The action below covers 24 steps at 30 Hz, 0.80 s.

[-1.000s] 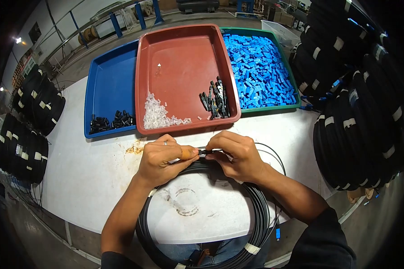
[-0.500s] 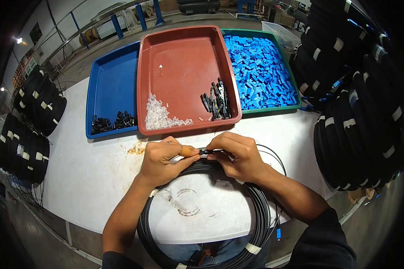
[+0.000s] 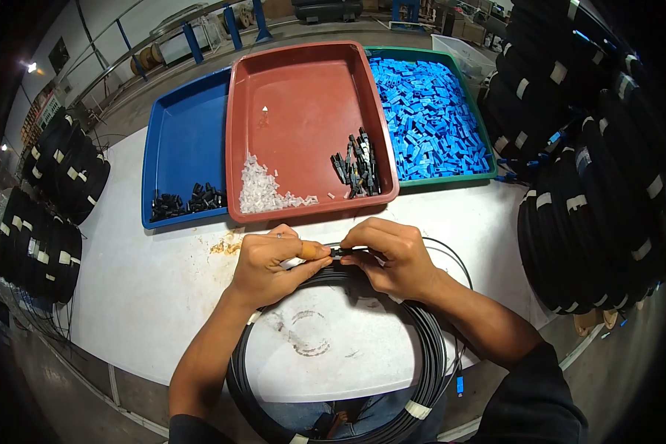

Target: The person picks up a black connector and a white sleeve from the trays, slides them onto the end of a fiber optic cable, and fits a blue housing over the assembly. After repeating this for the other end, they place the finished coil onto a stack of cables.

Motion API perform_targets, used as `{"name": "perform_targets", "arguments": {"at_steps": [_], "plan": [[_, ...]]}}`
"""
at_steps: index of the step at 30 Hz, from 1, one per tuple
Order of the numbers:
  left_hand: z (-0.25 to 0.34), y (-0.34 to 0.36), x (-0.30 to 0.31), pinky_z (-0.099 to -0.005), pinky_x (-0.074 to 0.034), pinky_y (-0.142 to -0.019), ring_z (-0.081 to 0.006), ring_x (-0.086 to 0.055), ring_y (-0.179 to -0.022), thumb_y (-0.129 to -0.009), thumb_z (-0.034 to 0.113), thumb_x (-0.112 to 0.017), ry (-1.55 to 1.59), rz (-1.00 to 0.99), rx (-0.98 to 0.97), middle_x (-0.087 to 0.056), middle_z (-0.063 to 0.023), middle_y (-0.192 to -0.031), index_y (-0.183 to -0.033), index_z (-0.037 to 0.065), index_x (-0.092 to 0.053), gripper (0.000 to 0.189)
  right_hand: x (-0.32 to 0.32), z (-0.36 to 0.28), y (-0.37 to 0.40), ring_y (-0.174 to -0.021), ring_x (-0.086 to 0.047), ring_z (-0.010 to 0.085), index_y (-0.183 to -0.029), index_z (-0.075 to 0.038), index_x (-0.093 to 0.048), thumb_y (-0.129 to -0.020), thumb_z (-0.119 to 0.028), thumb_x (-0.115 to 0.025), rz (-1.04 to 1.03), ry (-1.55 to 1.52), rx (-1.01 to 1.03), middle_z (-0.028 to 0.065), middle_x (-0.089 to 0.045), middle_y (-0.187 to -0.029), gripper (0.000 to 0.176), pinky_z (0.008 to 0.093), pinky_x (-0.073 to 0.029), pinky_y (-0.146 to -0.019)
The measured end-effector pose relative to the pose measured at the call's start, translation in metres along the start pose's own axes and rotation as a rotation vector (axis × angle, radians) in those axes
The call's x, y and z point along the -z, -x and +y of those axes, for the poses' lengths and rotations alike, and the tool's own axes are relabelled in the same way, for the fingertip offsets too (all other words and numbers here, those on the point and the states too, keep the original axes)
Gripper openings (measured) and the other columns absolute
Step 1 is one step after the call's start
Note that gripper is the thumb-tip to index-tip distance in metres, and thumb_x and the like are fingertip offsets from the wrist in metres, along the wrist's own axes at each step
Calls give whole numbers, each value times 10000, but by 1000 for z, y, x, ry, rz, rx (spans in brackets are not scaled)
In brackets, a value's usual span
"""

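Observation:
My left hand (image 3: 277,265) pinches one end of a small black cable connector (image 3: 337,252) between thumb and fingertips. An orange-tan wrap covers part of one left finger. From the other side, my right hand (image 3: 389,255) grips the cable end of the same connector, so the two hands nearly meet. The fingertips hide much of the part. Below them, a coil of black cable (image 3: 435,344) bound with pale tape rests on the near table edge and hangs over it. A blue connector (image 3: 459,385) dangles from a cable at the coil's right side.
Beyond my hands, a red tray (image 3: 303,96) holds clear plastic pieces (image 3: 261,189) and black connector parts (image 3: 359,166). A blue tray (image 3: 185,133) contains short black pieces (image 3: 189,201); a green tray (image 3: 440,178) carries blue connector housings (image 3: 429,118). Cable coils (image 3: 592,222) are stacked on both sides.
The left fingertips and the black connector have shifted very slightly to the right. Both hands keep their grip, and everything else looks the same.

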<state>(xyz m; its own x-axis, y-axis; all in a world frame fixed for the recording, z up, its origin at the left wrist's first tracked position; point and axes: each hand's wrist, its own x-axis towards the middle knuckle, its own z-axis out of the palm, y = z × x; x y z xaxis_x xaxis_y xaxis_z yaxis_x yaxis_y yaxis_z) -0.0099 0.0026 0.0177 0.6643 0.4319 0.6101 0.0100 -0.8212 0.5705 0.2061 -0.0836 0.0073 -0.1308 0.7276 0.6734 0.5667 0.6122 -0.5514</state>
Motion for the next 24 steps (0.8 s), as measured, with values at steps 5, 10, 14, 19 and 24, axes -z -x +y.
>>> {"name": "perform_targets", "arguments": {"at_steps": [5,10,14,19,24], "plan": [[0,-1,1,-294,-502,-705,-148,-708,-674,-759,39,-862,-14,-38,-89,-791,-60,-858,-891,43,-797,147,0,3,2,-689,-685,281,-916,-28,-712,-782,-30,-793,-26,14,27,107,-696,-834,156,365,-543,-599],[3,-2,1,-299,-505,-712,-143,-723,-696,-756,37,-862,-77,-12,-115,-791,-67,-857,-881,41,-794,143,-1,3,1,-689,-687,276,-916,-26,-715,-775,-27,-796,-22,-26,-3,104,-699,-837,163,362,-543,-593],[4,-2,0,-297,-505,-702,-154,-717,-683,-750,34,-865,-28,42,-7,-789,-73,-850,-875,43,-794,144,2,-6,-3,-687,-687,274,-919,-24,-716,-780,-31,-795,8,-15,-22,102,-699,-835,159,359,-543,-591],[1,-2,0,-289,-507,-684,-171,-678,-633,-738,30,-873,-76,-9,-160,-787,-87,-845,-851,42,-795,138,-1,5,2,-687,-686,278,-922,-26,-702,-795,-42,-790,-55,-7,8,96,-697,-858,155,363,-543,-595],[2,-2,-2,-287,-504,-684,-163,-681,-634,-746,27,-872,-29,23,-69,-787,-89,-842,-846,41,-794,128,-2,2,-1,-683,-685,277,-903,-26,-714,-792,-30,-783,-22,-51,-1,96,-697,-840,131,359,-543,-597]]}}
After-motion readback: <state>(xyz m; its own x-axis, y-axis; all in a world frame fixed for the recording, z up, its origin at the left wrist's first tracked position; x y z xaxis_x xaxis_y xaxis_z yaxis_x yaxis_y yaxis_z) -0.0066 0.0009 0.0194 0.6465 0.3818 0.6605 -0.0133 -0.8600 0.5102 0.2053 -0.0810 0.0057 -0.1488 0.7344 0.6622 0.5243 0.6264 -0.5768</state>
